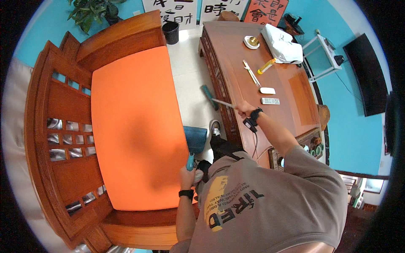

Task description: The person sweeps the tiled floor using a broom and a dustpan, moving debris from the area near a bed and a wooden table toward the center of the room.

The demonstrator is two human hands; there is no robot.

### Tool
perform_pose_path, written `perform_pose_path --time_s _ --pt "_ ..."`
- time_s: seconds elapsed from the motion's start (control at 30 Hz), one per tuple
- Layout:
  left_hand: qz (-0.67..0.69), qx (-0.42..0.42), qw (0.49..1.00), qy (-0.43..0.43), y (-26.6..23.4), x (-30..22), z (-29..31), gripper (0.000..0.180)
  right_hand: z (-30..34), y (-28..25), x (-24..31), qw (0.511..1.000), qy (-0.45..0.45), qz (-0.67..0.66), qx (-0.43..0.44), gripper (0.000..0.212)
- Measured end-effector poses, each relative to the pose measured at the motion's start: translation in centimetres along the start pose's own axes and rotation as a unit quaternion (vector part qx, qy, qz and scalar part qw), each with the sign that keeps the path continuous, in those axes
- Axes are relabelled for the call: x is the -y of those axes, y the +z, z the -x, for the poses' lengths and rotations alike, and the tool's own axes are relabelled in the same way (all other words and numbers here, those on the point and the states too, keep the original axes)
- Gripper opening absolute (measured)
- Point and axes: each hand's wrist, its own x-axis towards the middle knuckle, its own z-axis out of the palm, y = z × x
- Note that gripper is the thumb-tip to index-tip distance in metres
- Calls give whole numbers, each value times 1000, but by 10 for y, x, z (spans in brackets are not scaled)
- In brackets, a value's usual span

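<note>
My right hand [244,109] is closed around the pale handle of a broom [223,102], over the edge of the wooden table. The broom's dark green head [209,97] is down at the floor beside the table's side. Lower and to the left, my left hand [188,177] grips the upright teal handle of a dustpan. The blue-teal pan of the dustpan [195,138] lies at the floor between the orange seat and my shoe [215,128]. Pan and broom head are apart. Whether anything lies in the pan cannot be made out.
A wooden bench with an orange cushion [135,126] borders the left. On the right, the table [228,46] carries a remote control [270,101], a yellow bottle [266,66], white bags [282,47] and a tea tray [310,139]. A black bin [171,33] stands at the far end.
</note>
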Motion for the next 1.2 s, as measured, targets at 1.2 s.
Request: perform_pose_path --time_s 1.2 --pt "-39 -56 994 -82 -2 16 -5 18 13 -4 97 918 -134 373 25 31"
